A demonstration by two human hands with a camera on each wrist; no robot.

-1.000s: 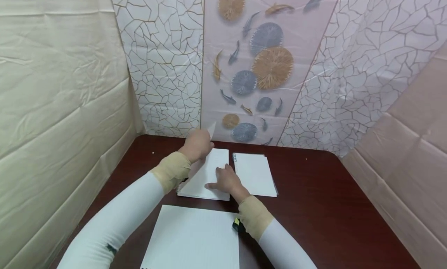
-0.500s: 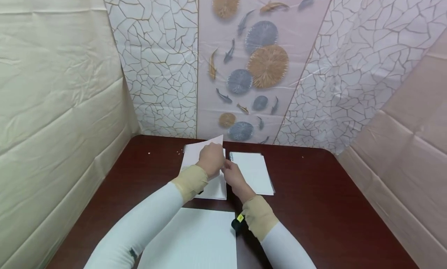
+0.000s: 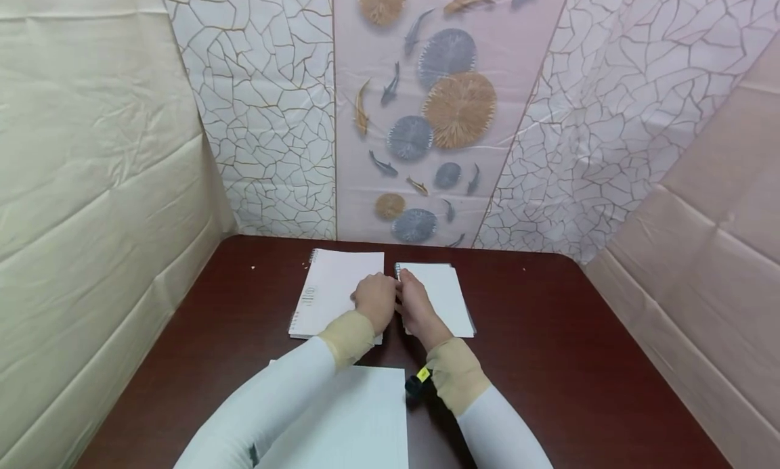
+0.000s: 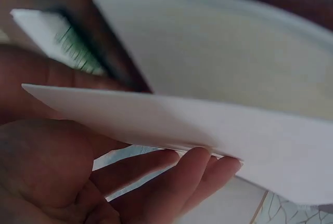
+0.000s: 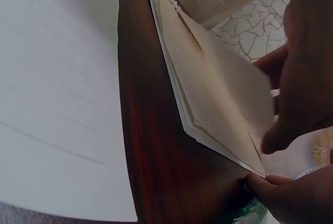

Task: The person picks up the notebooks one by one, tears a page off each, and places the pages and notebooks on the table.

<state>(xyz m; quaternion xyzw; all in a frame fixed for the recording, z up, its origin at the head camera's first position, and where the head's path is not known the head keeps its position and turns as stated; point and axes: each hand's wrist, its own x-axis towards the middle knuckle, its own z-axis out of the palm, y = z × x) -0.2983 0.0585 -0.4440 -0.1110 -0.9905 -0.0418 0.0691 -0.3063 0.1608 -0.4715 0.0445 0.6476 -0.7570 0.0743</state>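
A white spiral notebook (image 3: 332, 276), with small print on its cover, lies at the back middle of the table. Its leaf (image 5: 229, 83) stands partly lifted from the pages in the right wrist view. My left hand (image 3: 374, 298) holds that leaf at the notebook's right edge, and its fingertips (image 4: 200, 156) overlap the leaf in the left wrist view. Beside it my right hand (image 3: 419, 306) has fingers turned toward the same edge; in the right wrist view its fingertips (image 5: 255, 181) pinch at the notebook's corner. Part of that edge is hidden by the hands.
A smaller spiral notebook (image 3: 445, 293) lies close on the right, partly under my right hand in the head view. A large white pad (image 3: 365, 415) lies at the front. Patterned cloth (image 3: 274, 117) hangs behind the dark table (image 3: 548, 361).
My left hand has brought the raised leaf over to the right and down toward the pages. My right hand has left the page surface and moved to the notebook's right edge, meeting the left.
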